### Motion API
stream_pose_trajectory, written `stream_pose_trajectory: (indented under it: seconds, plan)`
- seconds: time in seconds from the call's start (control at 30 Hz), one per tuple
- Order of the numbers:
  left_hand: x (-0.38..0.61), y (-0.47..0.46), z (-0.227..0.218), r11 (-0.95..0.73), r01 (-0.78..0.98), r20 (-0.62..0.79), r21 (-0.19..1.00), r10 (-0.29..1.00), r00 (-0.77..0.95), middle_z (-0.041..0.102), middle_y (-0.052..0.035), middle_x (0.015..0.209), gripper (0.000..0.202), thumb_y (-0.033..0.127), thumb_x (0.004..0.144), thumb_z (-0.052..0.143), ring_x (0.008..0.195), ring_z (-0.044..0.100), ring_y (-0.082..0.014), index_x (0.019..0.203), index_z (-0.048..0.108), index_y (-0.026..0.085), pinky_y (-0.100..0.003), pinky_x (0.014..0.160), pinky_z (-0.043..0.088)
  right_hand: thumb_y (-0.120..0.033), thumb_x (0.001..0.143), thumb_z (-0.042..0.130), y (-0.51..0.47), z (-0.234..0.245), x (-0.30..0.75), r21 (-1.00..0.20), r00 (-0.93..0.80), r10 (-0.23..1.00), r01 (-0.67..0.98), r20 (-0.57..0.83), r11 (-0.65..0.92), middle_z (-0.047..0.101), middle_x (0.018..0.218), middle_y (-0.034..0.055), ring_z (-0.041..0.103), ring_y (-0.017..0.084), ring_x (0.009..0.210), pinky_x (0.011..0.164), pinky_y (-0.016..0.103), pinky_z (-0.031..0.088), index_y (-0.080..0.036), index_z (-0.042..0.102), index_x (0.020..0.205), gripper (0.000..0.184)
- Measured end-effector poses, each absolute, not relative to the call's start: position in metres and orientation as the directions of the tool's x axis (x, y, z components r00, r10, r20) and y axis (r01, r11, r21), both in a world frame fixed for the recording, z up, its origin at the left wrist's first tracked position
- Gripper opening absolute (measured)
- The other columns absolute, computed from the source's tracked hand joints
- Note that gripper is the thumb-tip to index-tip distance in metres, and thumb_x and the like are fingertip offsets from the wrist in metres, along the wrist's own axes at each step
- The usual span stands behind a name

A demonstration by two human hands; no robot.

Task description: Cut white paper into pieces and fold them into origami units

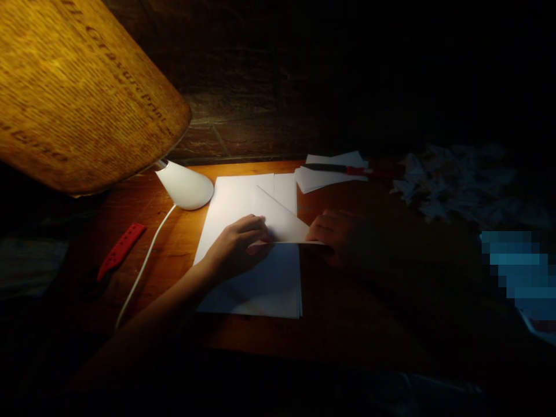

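Note:
Between my two hands is a folded sheet of white paper (286, 221), its near edge facing me and a slanted edge running away to the upper left. My left hand (243, 240) pinches its left end, fingers curled and thumb beneath. At the right end my right hand (332, 234) is closed on the same paper, mostly in shadow. Below them a stack of white sheets (256, 289) lies flat on the wooden table (234, 333); the folded paper is held above it and casts a shadow on it.
A lamp with a printed shade (87, 98) and white base (186, 185) stands at the left, its cord (145, 266) running forward. Nearby lies a red-handled tool (121, 249). Paper pieces (321, 179) under a black-and-red tool (330, 168) and a pile of folded papers (452, 179) are at the right.

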State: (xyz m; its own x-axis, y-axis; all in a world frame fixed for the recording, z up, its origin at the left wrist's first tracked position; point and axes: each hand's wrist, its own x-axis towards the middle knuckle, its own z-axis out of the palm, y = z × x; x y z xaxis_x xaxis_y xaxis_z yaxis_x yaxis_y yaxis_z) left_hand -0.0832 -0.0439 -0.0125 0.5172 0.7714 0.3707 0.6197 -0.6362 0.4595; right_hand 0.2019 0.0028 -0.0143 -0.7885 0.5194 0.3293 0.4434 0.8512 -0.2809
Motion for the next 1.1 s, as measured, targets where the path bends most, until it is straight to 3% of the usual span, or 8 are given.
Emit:
stream_pose_trajectory:
  seconds: [0.13, 0.23, 0.5, 0.83, 1.1]
  plan:
    - [-0.082, -0.045, -0.011, -0.613, 0.637, 0.396, 0.467, 0.789, 0.47, 0.072, -0.0049, 0.091, 0.011, 0.022, 0.097, 0.07, 0.091, 0.072, -0.0176, 0.087, 0.072, 0.019, -0.035, 0.088, 0.064, -0.041, 0.107, 0.057, 0.004, -0.015, 0.201, -0.34, -0.779, 0.537, 0.434, 0.324, 0.835, 0.073, 0.092, 0.0072, 0.059, 0.022, 0.086, 0.074, 0.037, 0.038, -0.02, 0.072, 0.087, 0.033]
    - [-0.081, -0.045, -0.01, -0.573, 0.685, 0.385, 0.449, 0.816, 0.43, 0.072, -0.0053, 0.091, 0.013, 0.025, 0.097, 0.072, 0.082, 0.069, -0.0155, 0.086, 0.073, 0.018, -0.028, 0.074, 0.059, -0.036, 0.107, 0.059, 0.005, -0.014, 0.199, -0.374, -0.745, 0.582, 0.464, 0.327, 0.803, 0.072, 0.094, 0.008, 0.059, 0.022, 0.088, 0.074, 0.037, 0.04, -0.019, 0.071, 0.085, 0.031]
    - [-0.077, -0.044, -0.01, -0.46, 0.753, 0.356, 0.471, 0.88, 0.315, 0.066, -0.0039, 0.089, 0.019, 0.027, 0.09, 0.078, 0.073, 0.058, -0.0125, 0.077, 0.069, 0.017, -0.025, 0.061, 0.049, -0.031, 0.101, 0.068, 0.006, -0.012, 0.192, -0.382, -0.678, 0.667, 0.554, 0.31, 0.74, 0.068, 0.097, 0.0094, 0.058, 0.023, 0.089, 0.075, 0.037, 0.043, -0.017, 0.069, 0.084, 0.022]
    - [-0.077, -0.04, -0.009, -0.422, 0.744, 0.307, 0.518, 0.903, 0.299, 0.063, -0.0017, 0.081, 0.018, 0.024, 0.089, 0.078, 0.063, 0.053, -0.01, 0.075, 0.069, 0.017, -0.024, 0.055, 0.045, -0.034, 0.092, 0.077, 0.01, -0.02, 0.19, -0.407, -0.569, 0.758, 0.64, 0.319, 0.652, 0.064, 0.095, 0.0088, 0.057, 0.023, 0.085, 0.071, 0.036, 0.043, -0.017, 0.067, 0.086, 0.021]
    - [-0.077, -0.039, -0.01, -0.4, 0.752, 0.288, 0.524, 0.914, 0.286, 0.056, -0.002, 0.08, 0.023, 0.022, 0.088, 0.078, 0.068, 0.052, -0.0128, 0.071, 0.063, 0.017, -0.027, 0.055, 0.045, -0.04, 0.088, 0.081, 0.011, -0.023, 0.188, -0.415, -0.506, 0.809, 0.695, 0.298, 0.587, 0.06, 0.093, 0.0078, 0.055, 0.021, 0.081, 0.069, 0.036, 0.045, -0.02, 0.058, 0.066, 0.038]
